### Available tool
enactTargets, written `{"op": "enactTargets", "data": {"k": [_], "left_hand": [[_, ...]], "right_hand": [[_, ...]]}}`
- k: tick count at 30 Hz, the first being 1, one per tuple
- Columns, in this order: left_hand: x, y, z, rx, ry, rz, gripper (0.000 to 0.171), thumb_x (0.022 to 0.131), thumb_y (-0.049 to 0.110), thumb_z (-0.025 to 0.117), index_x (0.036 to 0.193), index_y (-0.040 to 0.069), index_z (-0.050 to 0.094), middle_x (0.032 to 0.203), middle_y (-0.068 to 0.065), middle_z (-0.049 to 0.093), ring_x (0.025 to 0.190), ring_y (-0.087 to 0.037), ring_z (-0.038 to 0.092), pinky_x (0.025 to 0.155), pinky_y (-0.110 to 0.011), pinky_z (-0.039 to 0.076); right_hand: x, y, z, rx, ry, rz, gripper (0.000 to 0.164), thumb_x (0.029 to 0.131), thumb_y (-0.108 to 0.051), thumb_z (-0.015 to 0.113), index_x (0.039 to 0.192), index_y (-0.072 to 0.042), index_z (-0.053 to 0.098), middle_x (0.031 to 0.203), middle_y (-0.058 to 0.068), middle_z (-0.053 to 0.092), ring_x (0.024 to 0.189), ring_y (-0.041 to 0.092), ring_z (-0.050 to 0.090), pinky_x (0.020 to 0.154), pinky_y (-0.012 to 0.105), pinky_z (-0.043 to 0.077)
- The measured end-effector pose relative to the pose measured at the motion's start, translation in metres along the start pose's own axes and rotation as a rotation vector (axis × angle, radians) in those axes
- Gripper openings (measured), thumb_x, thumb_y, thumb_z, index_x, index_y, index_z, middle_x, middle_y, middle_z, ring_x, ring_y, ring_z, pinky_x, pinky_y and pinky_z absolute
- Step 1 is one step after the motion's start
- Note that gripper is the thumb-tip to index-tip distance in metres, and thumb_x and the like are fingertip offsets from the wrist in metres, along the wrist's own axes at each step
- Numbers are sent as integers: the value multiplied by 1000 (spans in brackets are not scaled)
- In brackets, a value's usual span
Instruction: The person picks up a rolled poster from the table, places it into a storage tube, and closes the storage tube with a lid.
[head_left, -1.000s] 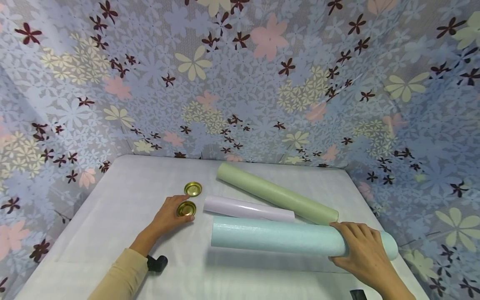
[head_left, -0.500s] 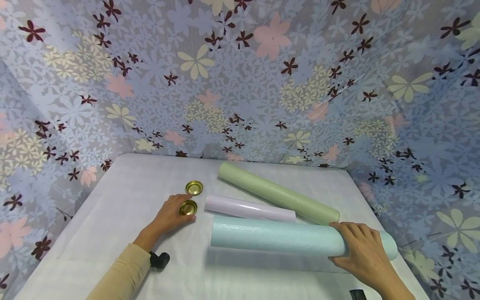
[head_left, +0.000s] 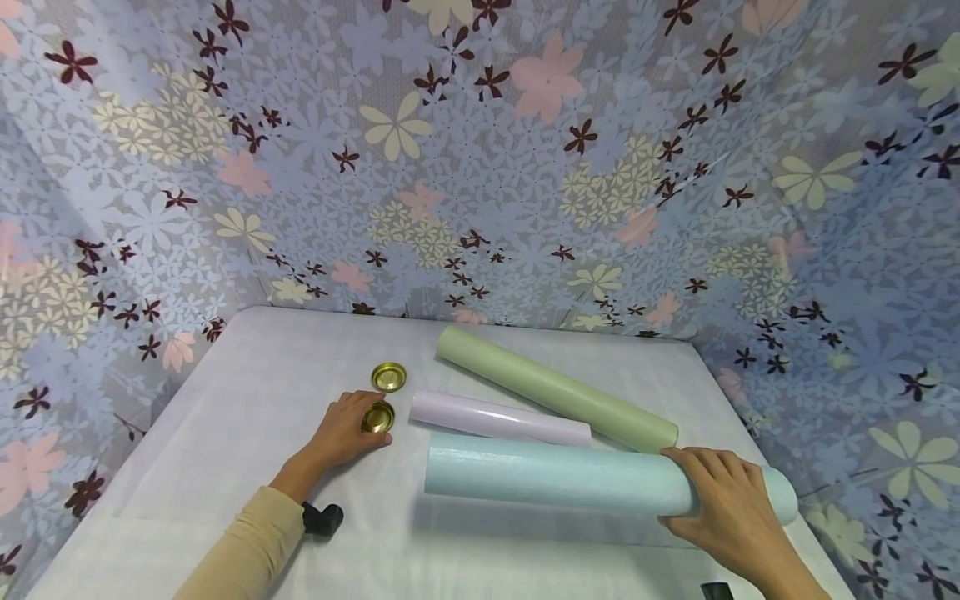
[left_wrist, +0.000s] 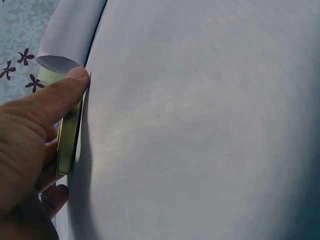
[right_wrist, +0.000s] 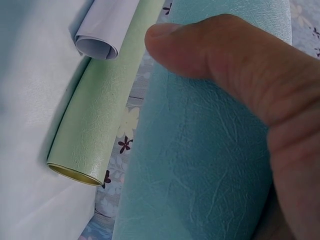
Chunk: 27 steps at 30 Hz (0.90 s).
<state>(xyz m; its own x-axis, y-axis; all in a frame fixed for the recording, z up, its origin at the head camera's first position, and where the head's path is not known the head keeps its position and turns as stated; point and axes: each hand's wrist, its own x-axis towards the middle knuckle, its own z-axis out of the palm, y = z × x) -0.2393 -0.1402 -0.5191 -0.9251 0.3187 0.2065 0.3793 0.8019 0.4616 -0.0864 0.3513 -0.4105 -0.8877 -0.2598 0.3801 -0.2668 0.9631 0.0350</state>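
Note:
At the left of the table, my left hand (head_left: pixel 341 429) holds a shallow round gold lid (head_left: pixel 378 416) by its rim, thumb on the near side and fingers on the far side. The left wrist view shows the lid edge-on between thumb (left_wrist: pixel 60 97) and fingers, close to the white cloth. A second gold lid (head_left: pixel 388 377) lies just beyond. My right hand (head_left: pixel 727 500) grips a long pale blue tube (head_left: pixel 555 473) near its right end, thumb along the near side. The tube is roughly level, with a shadow on the cloth below it.
A rolled lilac-white sheet (head_left: pixel 498 417) and a pale green tube (head_left: pixel 555 388) with a gold-rimmed end (right_wrist: pixel 75 175) lie behind the blue tube. White cloth covers the table (head_left: pixel 262 358). A flowered curtain (head_left: pixel 480 208) hangs at the back and sides.
The head view has shifted very slightly. Both hands keep their places on the lid and the blue tube.

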Motion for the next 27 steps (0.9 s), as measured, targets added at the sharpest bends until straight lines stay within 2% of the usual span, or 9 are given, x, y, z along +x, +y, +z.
{"op": "enactTargets", "data": {"k": [10, 17, 27], "left_hand": [[1, -2, 4, 25, 22, 8, 66, 76, 35, 76, 128, 2, 53, 127, -16, 57, 115, -34, 49, 90, -51, 41], [2, -2, 3, 23, 8, -19, 65, 77, 34, 76, 129, 3, 53, 127, -15, 56, 116, -33, 49, 91, -51, 40], [2, -1, 2, 12, 6, -21, 64, 77, 33, 76, 129, 2, 53, 126, -15, 57, 117, -33, 49, 91, -51, 40]], "right_hand": [[1, 0, 1, 2, -7, 5, 84, 46, -38, 89, 120, -16, 57, 111, 9, 61, 98, 32, 52, 80, 52, 34], [1, -1, 2, 0, -6, 8, 84, 45, -38, 89, 120, -16, 58, 111, 9, 62, 98, 32, 52, 80, 53, 34], [1, -1, 3, -3, -6, 5, 83, 46, -38, 89, 120, -16, 58, 111, 9, 62, 98, 33, 52, 80, 53, 35]]}}
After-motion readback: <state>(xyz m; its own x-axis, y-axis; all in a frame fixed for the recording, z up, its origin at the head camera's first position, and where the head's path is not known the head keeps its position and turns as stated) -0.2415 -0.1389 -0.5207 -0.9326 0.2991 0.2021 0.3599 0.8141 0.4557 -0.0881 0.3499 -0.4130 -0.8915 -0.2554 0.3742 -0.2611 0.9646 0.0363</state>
